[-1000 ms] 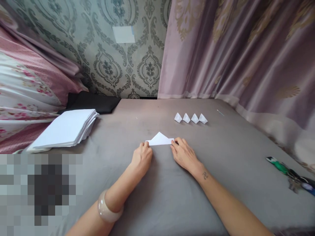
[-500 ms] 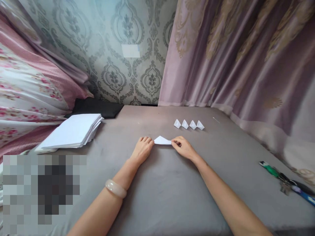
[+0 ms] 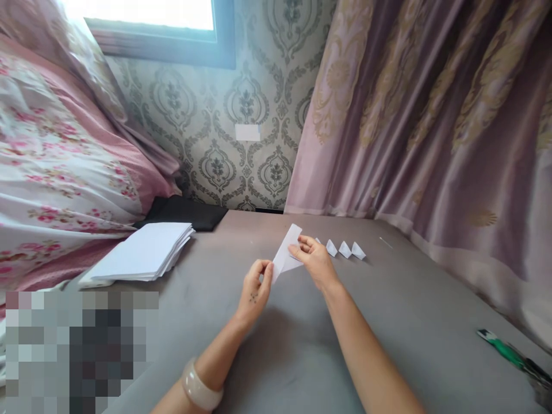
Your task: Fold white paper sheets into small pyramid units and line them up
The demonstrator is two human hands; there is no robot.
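A folded white sheet of paper (image 3: 284, 251) is tilted up in front of me, raised off the table, with a straight band along one edge and a triangular flap at its right. My left hand (image 3: 255, 287), with a bangle on its wrist, pinches the lower left corner. Thumb and fingers of my right hand (image 3: 314, 260) grip the right side and cover part of it. Beyond my right hand stand several small folded paper pieces (image 3: 345, 249) in a row, one of them mostly hidden by that hand.
A stack of white paper (image 3: 142, 251) lies at the left, in front of a flat black item (image 3: 185, 213). Keys and a green-handled item (image 3: 502, 348) lie at the right edge. Curtains (image 3: 388, 115) hang along the right side of the grey-covered table (image 3: 276, 368).
Both hands have lifted the folded paper and turned it from level to slanting. My right hand has shifted from its right tip onto its side. The camera has tilted up, showing a window.
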